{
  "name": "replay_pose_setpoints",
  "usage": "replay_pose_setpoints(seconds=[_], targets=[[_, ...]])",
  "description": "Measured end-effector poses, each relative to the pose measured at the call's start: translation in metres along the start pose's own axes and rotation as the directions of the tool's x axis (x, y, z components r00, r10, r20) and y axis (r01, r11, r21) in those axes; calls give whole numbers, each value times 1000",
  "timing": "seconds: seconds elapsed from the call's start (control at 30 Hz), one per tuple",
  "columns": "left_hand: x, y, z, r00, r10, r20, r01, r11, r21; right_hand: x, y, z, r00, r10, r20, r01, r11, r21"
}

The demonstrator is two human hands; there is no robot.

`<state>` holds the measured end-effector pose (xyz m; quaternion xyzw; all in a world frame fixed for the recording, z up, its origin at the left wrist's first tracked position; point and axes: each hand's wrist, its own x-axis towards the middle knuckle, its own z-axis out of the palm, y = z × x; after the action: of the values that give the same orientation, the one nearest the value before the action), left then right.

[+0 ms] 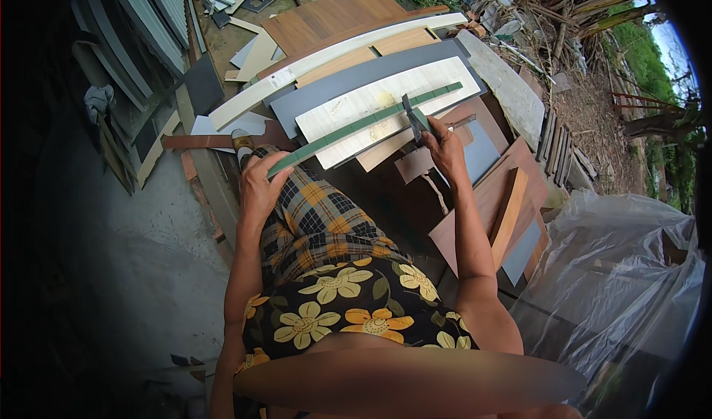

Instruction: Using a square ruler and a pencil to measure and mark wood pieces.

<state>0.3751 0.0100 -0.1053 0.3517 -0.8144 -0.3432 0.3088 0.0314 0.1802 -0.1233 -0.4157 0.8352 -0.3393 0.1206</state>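
My left hand is closed on the near left end of a long, thin green strip. The strip slants up to the right across a pale whitish board, and thin cross marks show along it. A hammer-shaped tool with a narrow dark head and a green grip is in my right hand, whose fingers are wrapped round the grip. Its head lies across the strip, right of the strip's middle; whether it touches is hard to tell. Beneath the pale board is a grey panel.
Stacked behind are a long cream board and a brown wood panel. Brown and grey offcuts with an orange-brown wooden bar lie to the right. Clear plastic sheeting covers things at lower right. Corrugated sheets stand at upper left.
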Motion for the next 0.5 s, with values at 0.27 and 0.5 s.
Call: replay_pose_setpoints(seconds=[0.27, 0.5], targets=[[1, 1, 2, 999, -41, 15, 41, 999, -14, 55, 53, -39, 998, 44, 49, -46, 998, 43], [1, -4, 3, 1000, -28, -2, 28, 1000, 9, 46, 44, -28, 992, -48, 118, 57, 995, -77]])
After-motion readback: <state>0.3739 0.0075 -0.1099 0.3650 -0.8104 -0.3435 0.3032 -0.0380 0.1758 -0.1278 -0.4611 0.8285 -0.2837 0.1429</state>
